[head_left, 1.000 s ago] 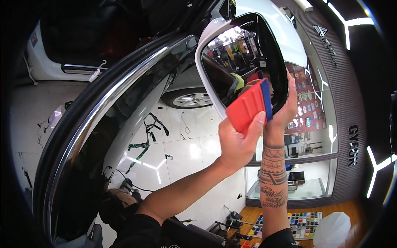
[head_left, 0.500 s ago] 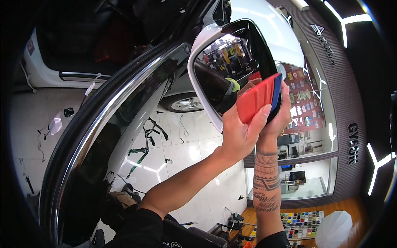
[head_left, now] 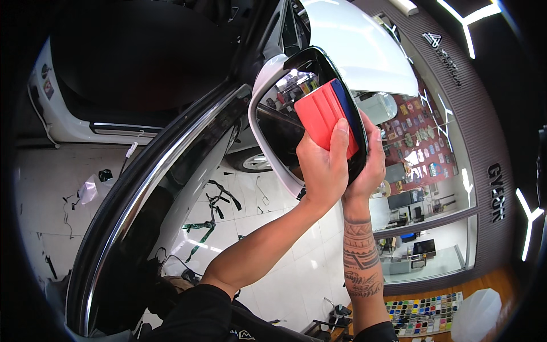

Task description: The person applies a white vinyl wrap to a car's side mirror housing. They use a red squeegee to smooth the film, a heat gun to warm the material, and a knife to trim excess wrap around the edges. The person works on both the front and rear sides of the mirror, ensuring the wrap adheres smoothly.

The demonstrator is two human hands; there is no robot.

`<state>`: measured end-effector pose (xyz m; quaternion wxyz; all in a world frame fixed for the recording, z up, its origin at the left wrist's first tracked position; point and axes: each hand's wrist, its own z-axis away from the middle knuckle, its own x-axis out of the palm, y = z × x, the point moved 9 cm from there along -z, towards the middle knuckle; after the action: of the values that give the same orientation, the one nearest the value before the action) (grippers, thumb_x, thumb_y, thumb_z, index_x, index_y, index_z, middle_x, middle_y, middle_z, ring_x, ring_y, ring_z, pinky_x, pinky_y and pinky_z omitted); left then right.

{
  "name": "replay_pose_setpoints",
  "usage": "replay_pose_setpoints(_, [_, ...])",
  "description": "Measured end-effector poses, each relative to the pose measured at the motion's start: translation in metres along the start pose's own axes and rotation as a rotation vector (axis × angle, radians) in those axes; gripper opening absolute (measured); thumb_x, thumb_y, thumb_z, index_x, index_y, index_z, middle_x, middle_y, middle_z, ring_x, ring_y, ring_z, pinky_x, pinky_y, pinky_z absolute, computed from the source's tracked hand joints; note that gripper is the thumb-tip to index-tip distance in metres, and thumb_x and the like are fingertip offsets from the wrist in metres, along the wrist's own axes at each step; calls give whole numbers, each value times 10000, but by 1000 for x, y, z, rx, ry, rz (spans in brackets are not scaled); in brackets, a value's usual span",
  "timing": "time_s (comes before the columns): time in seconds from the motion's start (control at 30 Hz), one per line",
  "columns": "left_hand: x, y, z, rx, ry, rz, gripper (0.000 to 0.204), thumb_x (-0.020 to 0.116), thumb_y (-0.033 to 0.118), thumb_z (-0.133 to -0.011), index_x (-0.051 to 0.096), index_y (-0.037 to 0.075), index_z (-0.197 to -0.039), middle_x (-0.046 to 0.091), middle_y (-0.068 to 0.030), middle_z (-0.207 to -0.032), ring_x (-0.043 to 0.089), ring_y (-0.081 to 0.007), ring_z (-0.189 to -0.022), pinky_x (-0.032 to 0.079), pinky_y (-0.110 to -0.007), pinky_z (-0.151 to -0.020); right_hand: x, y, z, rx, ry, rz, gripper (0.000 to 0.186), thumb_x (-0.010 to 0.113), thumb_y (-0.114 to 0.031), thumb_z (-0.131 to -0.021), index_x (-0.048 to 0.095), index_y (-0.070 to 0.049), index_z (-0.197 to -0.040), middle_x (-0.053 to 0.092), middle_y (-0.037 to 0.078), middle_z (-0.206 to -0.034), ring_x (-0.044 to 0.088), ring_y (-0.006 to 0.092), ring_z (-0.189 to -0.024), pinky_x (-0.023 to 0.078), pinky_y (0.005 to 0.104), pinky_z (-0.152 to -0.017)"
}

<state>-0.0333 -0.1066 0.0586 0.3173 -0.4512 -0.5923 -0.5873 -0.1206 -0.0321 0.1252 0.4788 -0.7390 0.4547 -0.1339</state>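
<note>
A red squeegee card (head_left: 319,117) with a dark blue edge is pinched in my left hand (head_left: 326,171), thumb lying on its face. It is over the glass of a car's side mirror (head_left: 277,124), near the black outer rim; whether it touches is hard to tell. The mirror has a white housing edge on its inner side. My right hand (head_left: 371,162), on the tattooed forearm, curls round the outer lower edge of the mirror, its fingers partly hidden behind the housing.
An open car door (head_left: 122,219) with chrome trim runs along my left. Dark film scraps (head_left: 213,208) and a clear plastic piece (head_left: 91,189) lie on the tiled floor. A colour sample board (head_left: 424,313) is at lower right, beside a pale faceted object (head_left: 477,316).
The squeegee has moved inward from the mirror's outer edge, further over the glass. My right hand has shifted lower along the outer edge. The whole view has tilted slightly.
</note>
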Motion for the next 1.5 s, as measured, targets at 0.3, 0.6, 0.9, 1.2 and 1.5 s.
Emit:
replay_pose_setpoints(0.3, [5, 4, -11, -12, -52, -112, 197, 592, 133, -938, 610, -54, -880, 645, -141, -708, 619, -218, -603, 468, -354, -578, -2, -1, -2, -58, -24, 72, 524, 294, -325, -1064, 518, 87, -1300, 580, 165, -1245, 568, 203, -1118, 429, 323, -1005])
replay_pose_setpoints(0.6, [-10, -25, -6, -267, -11, 171, 193, 604, 136, -938, 622, -55, -936, 696, -126, -866, 668, -199, -753, 484, -336, -657, 5, 6, -4, 17, -47, -79, 524, 295, -322, -1062, 495, 86, -1321, 575, 173, -1275, 575, 220, -1150, 445, 339, -1013])
replay_pose_setpoints(0.9, [-68, 1, 1, -223, -326, 322, 655, 504, 88, -974, 146, -24, -1510, 538, -250, -1314, 641, -269, -1092, 522, -385, -950, 3, -1, 0, -43, -28, 118, 536, 361, -356, -1034, 537, 82, -1287, 635, 148, -1137, 629, 184, -988, 508, 301, -870])
replay_pose_setpoints(1.2, [-116, -11, -2, -342, -326, 145, 797, 500, 151, -856, 110, 9, -1537, 477, -250, -1354, 551, -254, -1201, 448, -395, -1025, 52, -62, -12, -376, -266, 1228, 164, 596, -104, -918, 663, 20, -835, 602, 58, -644, 519, 97, -537, 358, 260, -488])
replay_pose_setpoints(1.5, [-69, -18, -57, -214, -394, -167, 188, 537, 67, -832, 569, -28, -992, 586, -183, -1089, 590, -244, -1020, 449, -366, -923, 81, -64, -15, -715, -167, 1634, 285, 616, -124, -913, 610, 19, -667, 516, 134, -493, 497, 211, -385, 361, 317, -442])
